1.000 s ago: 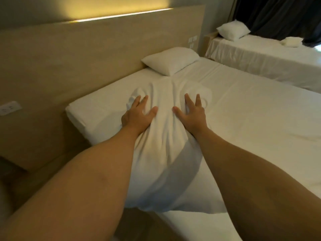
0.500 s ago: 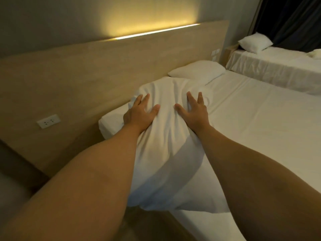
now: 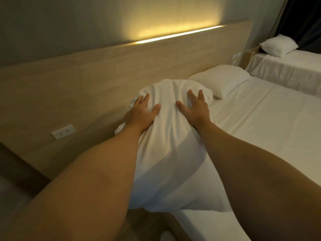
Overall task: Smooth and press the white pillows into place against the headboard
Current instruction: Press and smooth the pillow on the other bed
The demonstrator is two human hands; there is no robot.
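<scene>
A wrinkled white pillow (image 3: 166, 136) lies lengthwise on the near corner of the bed, its far end close to the wooden headboard (image 3: 104, 80) and its near end hanging over the mattress edge. My left hand (image 3: 141, 113) lies flat on its left flank with the fingers spread. On the right flank my right hand (image 3: 195, 106) lies flat too, fingers apart. A second, smooth white pillow (image 3: 220, 80) rests by the headboard just beyond, touching the first.
The white-sheeted mattress (image 3: 260, 127) stretches away to the right. A wall socket (image 3: 63, 132) sits on the headboard panel at the left. A second bed (image 3: 286, 66) with its own pillow (image 3: 278, 45) stands at the far right, by a dark curtain.
Both hands have pushed the wrinkled pillow farther toward the headboard, and its far end has bunched up beside the second pillow. My view has swung left and upward.
</scene>
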